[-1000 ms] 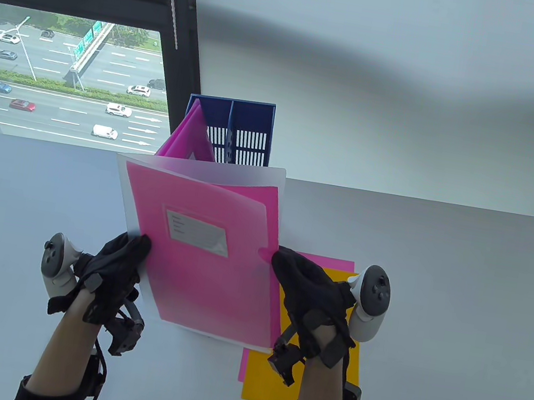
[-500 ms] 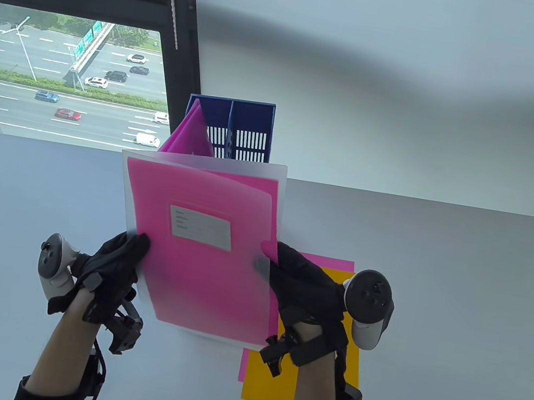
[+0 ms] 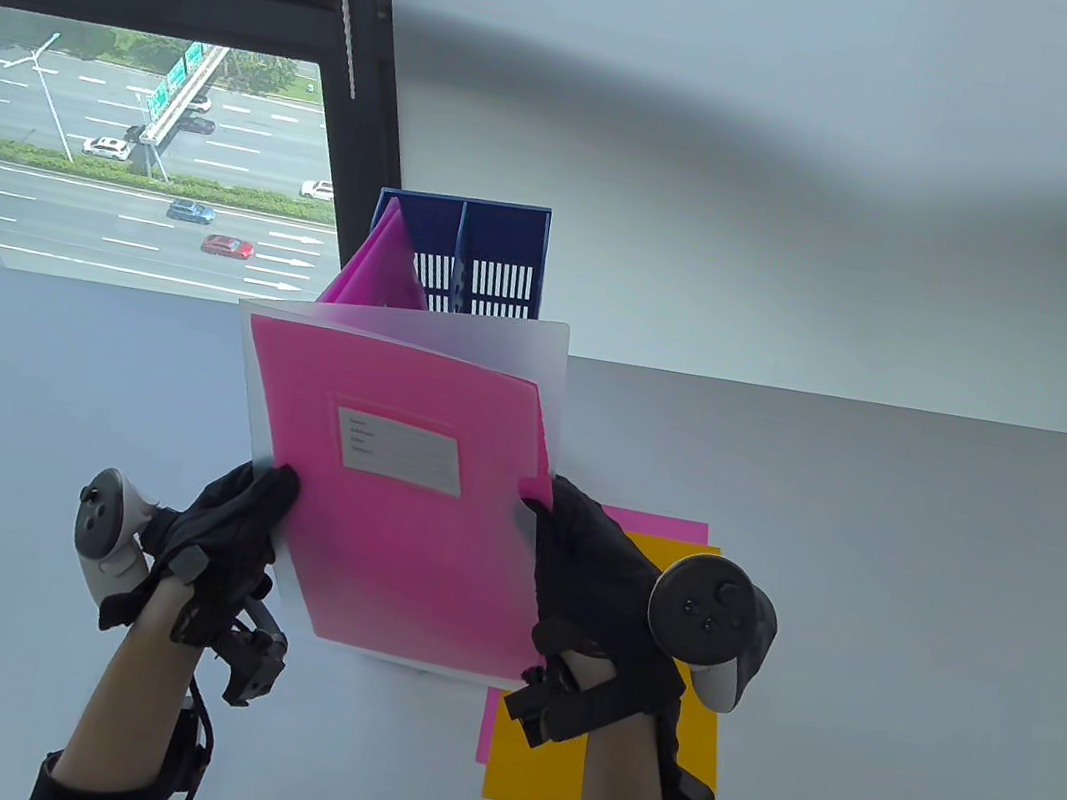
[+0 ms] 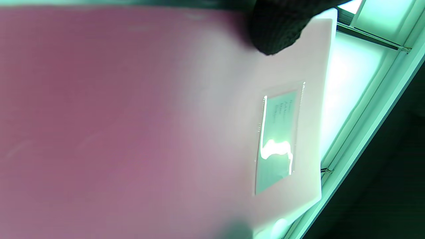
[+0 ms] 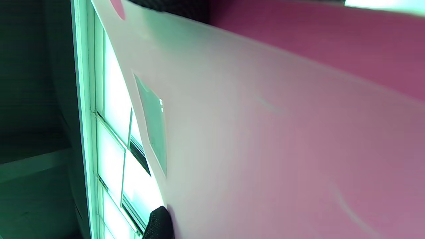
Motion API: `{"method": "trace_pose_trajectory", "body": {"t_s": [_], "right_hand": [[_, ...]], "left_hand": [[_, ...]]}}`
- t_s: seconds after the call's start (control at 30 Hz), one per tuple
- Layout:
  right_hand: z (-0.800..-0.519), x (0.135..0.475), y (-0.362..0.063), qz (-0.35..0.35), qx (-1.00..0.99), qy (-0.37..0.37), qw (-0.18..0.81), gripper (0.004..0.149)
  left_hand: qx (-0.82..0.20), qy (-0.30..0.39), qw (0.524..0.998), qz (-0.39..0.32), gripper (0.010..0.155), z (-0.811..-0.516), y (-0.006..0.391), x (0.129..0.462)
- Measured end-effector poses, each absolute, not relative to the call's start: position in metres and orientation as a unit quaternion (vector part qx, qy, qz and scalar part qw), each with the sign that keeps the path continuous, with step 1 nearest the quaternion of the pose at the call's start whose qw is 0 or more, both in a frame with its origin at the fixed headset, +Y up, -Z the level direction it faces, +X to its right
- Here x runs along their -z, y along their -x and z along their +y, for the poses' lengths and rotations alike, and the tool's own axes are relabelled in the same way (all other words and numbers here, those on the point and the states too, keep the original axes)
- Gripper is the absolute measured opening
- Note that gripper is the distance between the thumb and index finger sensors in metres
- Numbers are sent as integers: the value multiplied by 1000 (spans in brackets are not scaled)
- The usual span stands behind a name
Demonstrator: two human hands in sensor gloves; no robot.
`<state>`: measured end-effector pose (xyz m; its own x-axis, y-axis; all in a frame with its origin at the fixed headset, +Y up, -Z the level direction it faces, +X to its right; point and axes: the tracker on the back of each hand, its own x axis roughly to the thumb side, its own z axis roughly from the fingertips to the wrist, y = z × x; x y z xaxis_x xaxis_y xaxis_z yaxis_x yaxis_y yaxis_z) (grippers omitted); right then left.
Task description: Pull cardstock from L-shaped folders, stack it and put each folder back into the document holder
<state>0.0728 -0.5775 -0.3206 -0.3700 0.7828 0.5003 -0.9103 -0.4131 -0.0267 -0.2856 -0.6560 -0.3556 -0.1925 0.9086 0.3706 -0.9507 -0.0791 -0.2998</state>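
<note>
Rolled further inward since a moment ago, the right hand (image 3: 600,588) pinches pink cardstock (image 3: 540,452) inside the frosted translucent L-shaped folder (image 3: 388,488); left hand (image 3: 220,523) fingers grip its left edge above the table (image 3: 916,602).

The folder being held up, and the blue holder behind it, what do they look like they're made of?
The folder looks like thin frosted translucent plastic: pink cardstock shows through it, dulled and hazy, and a label window catches glare in the left wrist view. The blue holder looks like rigid moulded plastic, opaque, with slotted walls and a fairly matte finish.
</note>
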Motion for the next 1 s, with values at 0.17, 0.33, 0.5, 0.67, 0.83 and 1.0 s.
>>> {"method": "trace_pose_trajectory", "body": {"t_s": [0.17,0.33,0.5,0.67,0.83,1.0], "right_hand": [[-574,317,-75,-175,-819,-199,509,37],[-574,315,-83,-215,-825,-167,495,37],[-574,314,-96,-245,-825,-143,488,37],[-574,311,-115,-287,-821,-114,480,38],[-573,305,-137,-328,-842,-60,425,40],[-574,297,-164,-363,-854,15,373,41]], "left_hand": [[-717,-63,647,-252,41,-650,289,354],[-692,-89,674,-241,41,-645,295,351],[-676,-113,692,-227,40,-643,303,350],[-686,-125,683,-215,40,-643,314,350],[-699,-136,671,-204,40,-644,325,350],[-697,-144,675,-196,40,-644,335,349]]}}
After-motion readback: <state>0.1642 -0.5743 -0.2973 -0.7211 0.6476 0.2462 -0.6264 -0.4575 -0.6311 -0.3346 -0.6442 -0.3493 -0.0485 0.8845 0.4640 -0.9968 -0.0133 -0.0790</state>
